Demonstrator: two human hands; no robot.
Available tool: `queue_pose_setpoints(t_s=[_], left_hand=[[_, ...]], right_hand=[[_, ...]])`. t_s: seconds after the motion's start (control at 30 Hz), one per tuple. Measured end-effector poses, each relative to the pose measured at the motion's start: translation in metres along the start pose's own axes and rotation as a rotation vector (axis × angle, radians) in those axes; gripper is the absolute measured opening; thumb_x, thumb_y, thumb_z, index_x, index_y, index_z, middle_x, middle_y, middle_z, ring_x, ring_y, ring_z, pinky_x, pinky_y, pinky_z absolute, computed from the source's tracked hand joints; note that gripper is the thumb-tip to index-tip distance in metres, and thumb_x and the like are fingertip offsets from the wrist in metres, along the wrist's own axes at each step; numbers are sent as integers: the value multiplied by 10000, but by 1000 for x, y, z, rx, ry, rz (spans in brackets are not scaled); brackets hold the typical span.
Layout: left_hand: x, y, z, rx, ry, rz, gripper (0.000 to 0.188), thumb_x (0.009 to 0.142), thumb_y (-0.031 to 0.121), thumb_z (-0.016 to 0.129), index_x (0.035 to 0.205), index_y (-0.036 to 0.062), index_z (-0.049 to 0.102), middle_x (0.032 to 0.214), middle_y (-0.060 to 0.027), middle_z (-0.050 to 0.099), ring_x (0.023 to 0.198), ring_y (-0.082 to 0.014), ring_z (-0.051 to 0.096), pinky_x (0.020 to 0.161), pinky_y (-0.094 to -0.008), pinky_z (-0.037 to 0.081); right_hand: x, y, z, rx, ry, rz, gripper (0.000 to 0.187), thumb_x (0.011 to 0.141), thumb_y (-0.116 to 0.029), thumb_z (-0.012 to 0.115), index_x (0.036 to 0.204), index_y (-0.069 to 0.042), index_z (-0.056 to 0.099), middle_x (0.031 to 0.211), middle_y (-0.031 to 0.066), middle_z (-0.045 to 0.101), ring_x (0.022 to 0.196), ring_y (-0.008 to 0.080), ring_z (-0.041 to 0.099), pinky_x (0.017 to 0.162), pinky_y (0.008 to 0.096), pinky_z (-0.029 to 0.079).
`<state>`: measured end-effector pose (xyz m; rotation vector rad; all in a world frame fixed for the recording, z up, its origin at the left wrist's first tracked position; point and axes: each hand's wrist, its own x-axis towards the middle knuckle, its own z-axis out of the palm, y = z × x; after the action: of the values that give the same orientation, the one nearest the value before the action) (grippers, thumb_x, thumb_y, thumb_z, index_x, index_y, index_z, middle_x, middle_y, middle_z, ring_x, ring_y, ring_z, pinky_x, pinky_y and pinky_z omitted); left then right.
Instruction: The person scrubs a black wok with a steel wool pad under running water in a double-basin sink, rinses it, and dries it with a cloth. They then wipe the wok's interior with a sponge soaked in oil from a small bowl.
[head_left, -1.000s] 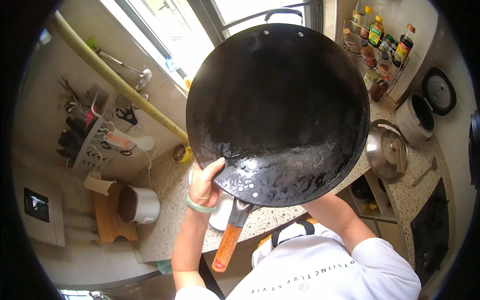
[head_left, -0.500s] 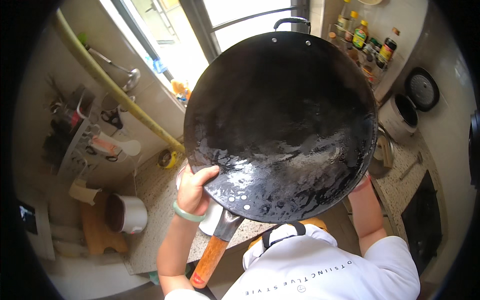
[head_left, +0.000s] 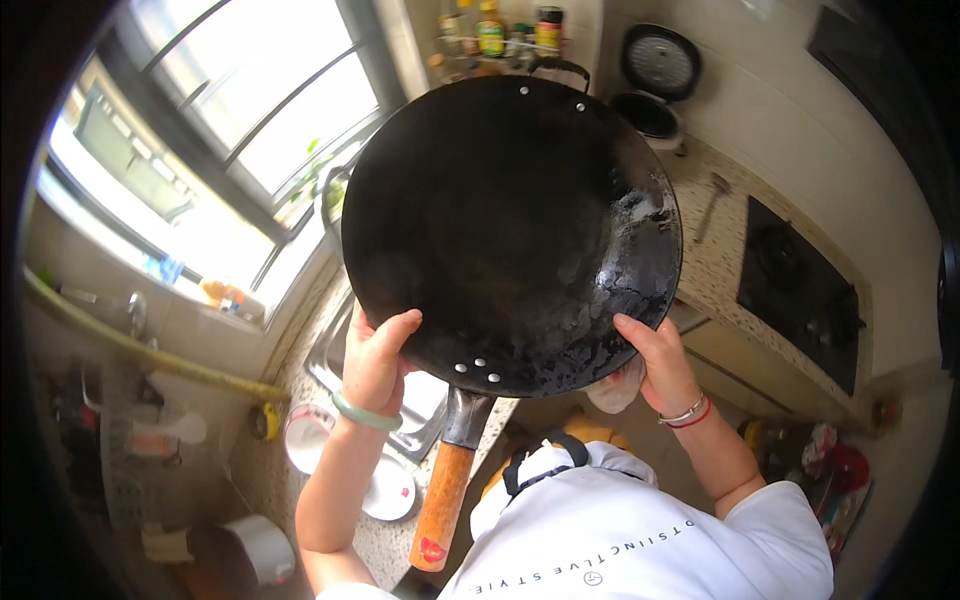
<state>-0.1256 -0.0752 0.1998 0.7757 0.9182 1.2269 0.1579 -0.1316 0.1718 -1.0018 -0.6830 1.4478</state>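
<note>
A large black wok [head_left: 490, 230] is held up before me, its inside facing me, wet and shiny along the right side. Its wooden handle [head_left: 445, 500] points down toward me, and a small loop handle [head_left: 560, 68] sits on the far rim. My left hand [head_left: 375, 355], above a pale green bangle, grips the near-left rim with the thumb on the inner face. On the near-right rim my right hand [head_left: 660, 365] is closed the same way, its fingers hidden behind the wok. A whitish thing [head_left: 615, 388] that I cannot make out shows below the rim beside it.
A sink [head_left: 425, 405] and white bowls [head_left: 390, 490] are at left, below the window. To the right, a speckled counter [head_left: 715, 260] bears a ladle-like utensil [head_left: 712, 205], a black cooktop [head_left: 800, 285] and an open rice cooker [head_left: 650, 115]. Sauce bottles [head_left: 490, 30] stand behind the wok.
My view has swung to the right, bringing the cooktop and counter further in. The wok sits smaller in view, and my right hand's thumb, hidden before, now shows on its rim.
</note>
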Motion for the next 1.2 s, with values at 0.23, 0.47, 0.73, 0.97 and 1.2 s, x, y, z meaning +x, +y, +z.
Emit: queue_pose_setpoints(t_s=[0.23,0.47,0.73,0.97,1.2], left_hand=[[26,-70,105,39,-209,-148,419,823,-48,548,1233,-9,471,1085,-138,616,874,-220,674,673,-323,611],[38,-181,243,158,-368,-251,437,822,-17,552,1244,62,471,1037,-83,605,814,-201,669,555,-303,614],[43,-308,376,134,-410,-255,468,845,25,544,1296,95,439,1106,-88,597,863,-211,650,539,-308,581],[78,-377,475,171,-428,-351,499,843,-8,529,1305,98,374,1153,-120,544,902,-246,646,558,-312,600],[149,-452,542,135,-383,-338,514,840,-32,510,1316,99,367,1124,-133,543,815,-230,654,531,-295,591]], right_hand=[[-60,-43,-113,168,99,48,222,969,-194,527,953,14,602,781,107,652,619,141,605,490,263,473],[-112,-72,-252,-133,592,141,252,959,-275,558,967,-23,565,749,23,567,478,105,510,384,248,403],[-126,-129,-390,-245,895,29,303,922,-289,601,759,-109,419,670,3,432,476,99,425,359,267,351],[-77,-145,-508,-262,1028,-54,379,934,-298,588,721,-93,350,651,-13,268,463,113,333,370,309,336],[0,-173,-598,-374,1147,145,735,947,-339,563,1482,40,232,881,134,570,467,154,448,426,322,389]])
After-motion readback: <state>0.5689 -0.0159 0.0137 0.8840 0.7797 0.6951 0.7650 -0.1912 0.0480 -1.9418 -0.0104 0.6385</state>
